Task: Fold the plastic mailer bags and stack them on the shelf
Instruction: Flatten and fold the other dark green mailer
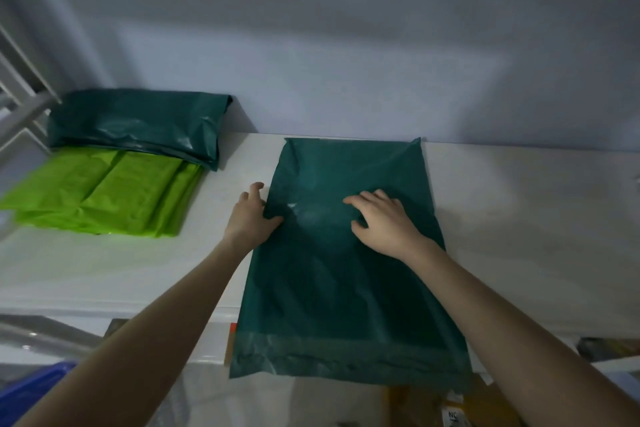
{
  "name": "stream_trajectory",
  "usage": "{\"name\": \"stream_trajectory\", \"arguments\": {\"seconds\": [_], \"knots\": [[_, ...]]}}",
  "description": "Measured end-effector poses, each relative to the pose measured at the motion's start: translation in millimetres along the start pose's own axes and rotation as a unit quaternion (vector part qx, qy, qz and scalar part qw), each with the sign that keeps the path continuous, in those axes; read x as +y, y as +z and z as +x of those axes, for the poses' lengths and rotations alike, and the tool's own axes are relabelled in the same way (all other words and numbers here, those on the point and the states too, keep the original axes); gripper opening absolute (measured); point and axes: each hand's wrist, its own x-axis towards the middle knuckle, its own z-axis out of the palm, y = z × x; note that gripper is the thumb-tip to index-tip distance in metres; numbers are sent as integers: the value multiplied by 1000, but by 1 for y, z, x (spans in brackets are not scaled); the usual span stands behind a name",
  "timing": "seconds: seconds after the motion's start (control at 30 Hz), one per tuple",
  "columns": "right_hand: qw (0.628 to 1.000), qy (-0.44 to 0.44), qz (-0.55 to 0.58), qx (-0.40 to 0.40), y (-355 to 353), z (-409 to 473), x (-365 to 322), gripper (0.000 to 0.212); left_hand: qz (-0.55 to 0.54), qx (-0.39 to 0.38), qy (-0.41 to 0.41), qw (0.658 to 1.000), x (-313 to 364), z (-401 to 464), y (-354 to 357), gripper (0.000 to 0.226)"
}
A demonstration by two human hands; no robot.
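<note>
I am pinching the left edge of the dark green mailer (346,270) with my left hand (251,215) and pressing my spread right hand (381,218) flat on it, its flap overhanging the shelf (519,218) front, risking sliding off.

wall (311,28): plain blue-grey | light: dim | left: white frame (20,97), possibly racking

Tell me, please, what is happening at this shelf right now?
A person is working on a dark green mailer bag spread flat on the white shelf, its near end hanging over the front edge. The left hand grips its left edge; the right hand presses on top. At the left, folded dark green bags rest on lime green ones.
</note>
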Motion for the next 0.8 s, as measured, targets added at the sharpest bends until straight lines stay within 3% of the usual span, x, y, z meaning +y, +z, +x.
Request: {"name": "stream_trajectory", "arguments": {"seconds": [0.13, 0.3, 0.43, 0.57, 0.8], "knots": [[1000, -15, -1, -1, -10, 10, -18, 49, -42, -42, -107, 992, 6, -2, -9, 74], [998, -46, -30, 12, -22, 24, -38, 51, -36, -116, -103, 987, 11, -5, -11, 41], [994, -91, -62, 17, -36, 32, -51, 62, -60, -69, 7, 996, 27, -11, -19, 26], [989, -123, -81, 22, -59, 38, -59, 83, 19, -23, 119, 992, 47, -7, -46, 44], [982, -146, -101, 68, -107, 52, -71, 93, 233, 115, 272, 927, 96, 3, -110, 51]]}}
